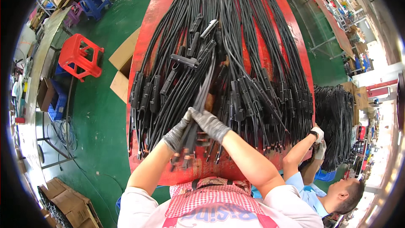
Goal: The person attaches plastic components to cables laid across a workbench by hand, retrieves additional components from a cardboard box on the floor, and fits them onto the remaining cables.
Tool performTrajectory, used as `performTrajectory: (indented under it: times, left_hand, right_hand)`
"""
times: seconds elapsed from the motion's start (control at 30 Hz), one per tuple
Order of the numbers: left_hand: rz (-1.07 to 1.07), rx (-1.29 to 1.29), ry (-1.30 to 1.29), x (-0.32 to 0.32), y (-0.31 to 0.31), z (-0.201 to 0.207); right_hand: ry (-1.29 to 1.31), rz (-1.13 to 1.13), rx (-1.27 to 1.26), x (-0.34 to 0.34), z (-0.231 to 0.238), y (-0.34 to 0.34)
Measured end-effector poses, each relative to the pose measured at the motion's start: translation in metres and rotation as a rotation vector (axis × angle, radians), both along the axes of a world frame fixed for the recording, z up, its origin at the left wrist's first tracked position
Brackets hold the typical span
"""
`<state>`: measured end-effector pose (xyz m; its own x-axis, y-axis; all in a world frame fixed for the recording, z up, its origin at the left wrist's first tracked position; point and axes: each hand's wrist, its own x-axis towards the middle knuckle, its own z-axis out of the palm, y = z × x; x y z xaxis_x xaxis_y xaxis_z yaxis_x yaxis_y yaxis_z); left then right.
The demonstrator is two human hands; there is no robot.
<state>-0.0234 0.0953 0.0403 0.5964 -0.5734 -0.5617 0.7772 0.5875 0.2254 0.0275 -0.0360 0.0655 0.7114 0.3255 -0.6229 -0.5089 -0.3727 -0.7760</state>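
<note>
1. Holding cable bunch w/ both hands, L hand + R hand, gloved in grey, fingers meeting at top.
2. Both curled round bunch, not spread; can't tell exact finger grip, partly hidden + a bit blurred.
3. Bunch running from just beyond hands to below them, w/ copper tips just below L hand; prob. gripped near ends to keep strands tog.
4. Beyond hands: black plastic blocks lying crosswise on top of loose cables, maybe just dropped there any old way.
5. Either side of hands: same cables fanned along red table, ends nearest body, prob. for easy reach.
6. Well R of hands: co-worker's hand near black cable pile; can't tell if touching.
7. Well L: cardboard box by table edge, then red stool farther out.
</note>
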Motion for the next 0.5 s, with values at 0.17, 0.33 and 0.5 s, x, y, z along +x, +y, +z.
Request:
performTrajectory:
  times: [0.17,0.33,0.5]
  left_hand:
    - [-0.005,-0.157,0.078,0.009,0.031,0.003]
    - [0.157,-0.870,0.139,0.030,0.041,0.007]
    - [0.271,-0.928,0.235,0.033,0.045,0.014]
  right_hand:
    - [-0.775,0.441,-0.753,0.036,-0.006,-0.006]
    - [-0.346,-0.239,-0.811,0.116,-0.092,-0.038]
    - [-0.042,-0.362,-0.815,0.167,-0.110,-0.019]
